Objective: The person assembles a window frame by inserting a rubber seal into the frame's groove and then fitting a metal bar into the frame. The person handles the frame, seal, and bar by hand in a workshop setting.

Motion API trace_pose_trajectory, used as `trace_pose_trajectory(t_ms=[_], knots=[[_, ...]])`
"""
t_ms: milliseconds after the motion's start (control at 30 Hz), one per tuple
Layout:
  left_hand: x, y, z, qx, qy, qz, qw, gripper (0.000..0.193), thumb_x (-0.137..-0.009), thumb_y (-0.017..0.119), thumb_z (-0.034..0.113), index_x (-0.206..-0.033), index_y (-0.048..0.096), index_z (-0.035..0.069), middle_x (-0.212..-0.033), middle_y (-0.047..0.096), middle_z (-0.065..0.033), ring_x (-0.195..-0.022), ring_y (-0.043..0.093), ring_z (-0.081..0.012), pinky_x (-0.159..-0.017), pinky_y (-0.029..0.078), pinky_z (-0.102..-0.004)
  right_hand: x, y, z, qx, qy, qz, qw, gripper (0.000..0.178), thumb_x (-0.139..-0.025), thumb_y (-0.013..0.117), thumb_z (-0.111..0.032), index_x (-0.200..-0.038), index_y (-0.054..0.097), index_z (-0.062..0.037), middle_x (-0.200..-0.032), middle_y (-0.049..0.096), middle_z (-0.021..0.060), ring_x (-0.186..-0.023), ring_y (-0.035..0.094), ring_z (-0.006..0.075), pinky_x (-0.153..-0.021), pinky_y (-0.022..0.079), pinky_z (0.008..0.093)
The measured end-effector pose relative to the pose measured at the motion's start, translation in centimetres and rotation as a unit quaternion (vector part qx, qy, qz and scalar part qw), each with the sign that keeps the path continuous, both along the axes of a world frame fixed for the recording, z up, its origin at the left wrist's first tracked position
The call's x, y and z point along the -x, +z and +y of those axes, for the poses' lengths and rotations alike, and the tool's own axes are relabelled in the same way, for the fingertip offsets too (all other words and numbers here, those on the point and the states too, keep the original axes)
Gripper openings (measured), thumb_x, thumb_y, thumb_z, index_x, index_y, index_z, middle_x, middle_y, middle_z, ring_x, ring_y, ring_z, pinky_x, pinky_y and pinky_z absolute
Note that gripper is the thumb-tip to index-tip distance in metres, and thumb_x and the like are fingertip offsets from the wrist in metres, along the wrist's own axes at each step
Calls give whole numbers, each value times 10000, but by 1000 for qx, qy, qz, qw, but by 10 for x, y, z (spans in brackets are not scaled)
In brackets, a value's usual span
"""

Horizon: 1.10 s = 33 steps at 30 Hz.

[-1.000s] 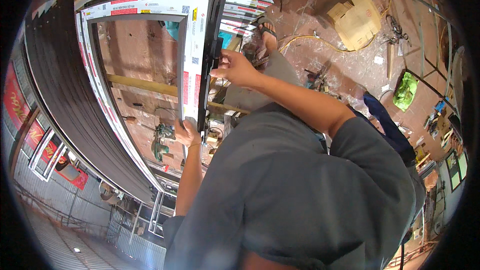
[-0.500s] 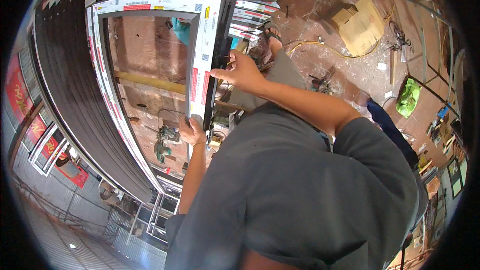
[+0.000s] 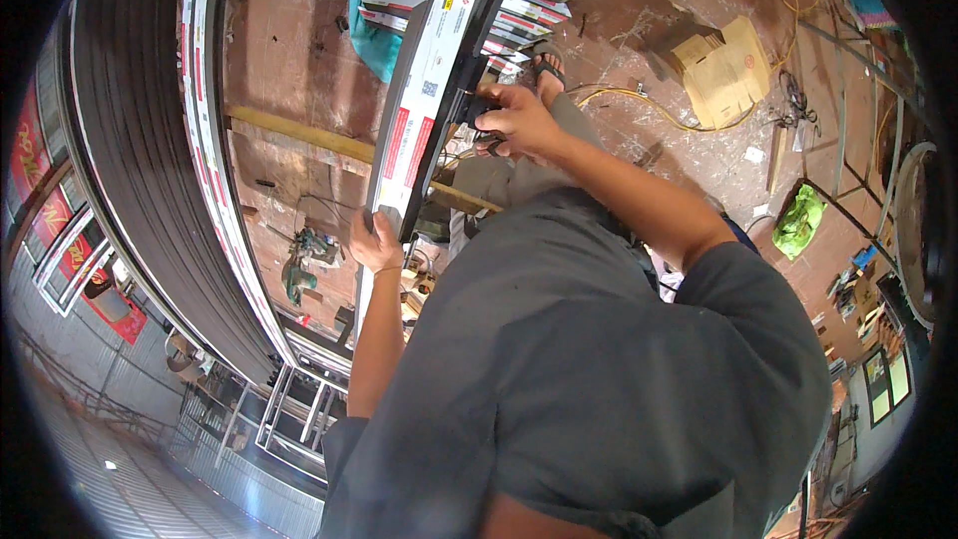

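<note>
A rectangular window frame (image 3: 414,105), dark at its edges and covered with white and red printed film, stands in front of me. My left hand (image 3: 377,242) grips its near side member low down, thumb and fingers around the profile. At the outer dark edge of the same member, my right hand (image 3: 519,122) has its fingers closed on a small black fitting (image 3: 467,108) that looks like a hinge. The fitting lies against or very close to the frame edge; the fingers partly hide it.
Many dark profiles (image 3: 130,90) are stacked at the left. Film-covered profiles (image 3: 529,10) lie beyond the frame. A cardboard box (image 3: 726,70), a yellow hose (image 3: 609,92) and a bright green bag (image 3: 800,222) are on the floor. Through the frame shows a wooden bar (image 3: 299,135).
My right hand has shifted off the frame's face, outward to the right, and its fingers now close around the black fitting. My left hand keeps its grip. The whole view has shifted slightly.
</note>
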<state>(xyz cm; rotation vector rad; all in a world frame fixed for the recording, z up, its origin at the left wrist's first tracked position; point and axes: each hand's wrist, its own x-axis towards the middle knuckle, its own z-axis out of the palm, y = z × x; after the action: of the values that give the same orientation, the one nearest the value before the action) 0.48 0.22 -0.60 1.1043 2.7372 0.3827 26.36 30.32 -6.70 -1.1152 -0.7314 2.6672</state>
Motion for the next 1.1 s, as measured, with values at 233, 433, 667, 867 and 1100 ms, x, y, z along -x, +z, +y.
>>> trace_pose_trajectory(t_ms=[233,433,667,867,1100], knots=[[2,-6,-4,2,6,-11,1000,735,-1093,604,634,-1207,755,-76,-1054,768,-326,-963,738,-540,-862,578,-585,-1,-24,-12,-52,20,-57,997,387,-1015,781,-154,-1353,720,24,-912,749,56,-709,698,129,-582,564,310],[1,-3,-1,1,-10,8,1000,760,-1092,584,664,-1219,746,-67,-1096,770,-313,-989,735,-538,-875,578,-586,-11,2,-6,-151,32,-50,987,236,-1047,800,-141,-1200,725,21,-950,782,68,-841,775,159,-636,609,315],[-4,7,9,0,-2,-14,1000,712,-1079,618,640,-1215,744,-47,-1074,771,-271,-985,742,-506,-859,581,-558,-3,24,-1,-230,42,-63,970,254,-1028,828,-221,-1093,751,12,-756,679,-5,-668,616,80,-631,525,314],[-3,2,4,-16,8,-11,1000,658,-1061,658,614,-1177,761,-25,-1041,772,-262,-949,755,-489,-841,590,-550,1,25,-6,-116,-31,13,993,281,-1038,854,-237,-1162,716,-26,-929,716,-6,-842,681,96,-674,564,285],[-7,11,14,-25,3,-13,1000,650,-1058,659,627,-1168,770,-4,-1013,778,-242,-919,756,-488,-826,593,-556,21,-2,-5,-110,-68,-12,991,341,-1067,801,-99,-1361,668,12,-1186,770,48,-1099,718,132,-972,603,335]])
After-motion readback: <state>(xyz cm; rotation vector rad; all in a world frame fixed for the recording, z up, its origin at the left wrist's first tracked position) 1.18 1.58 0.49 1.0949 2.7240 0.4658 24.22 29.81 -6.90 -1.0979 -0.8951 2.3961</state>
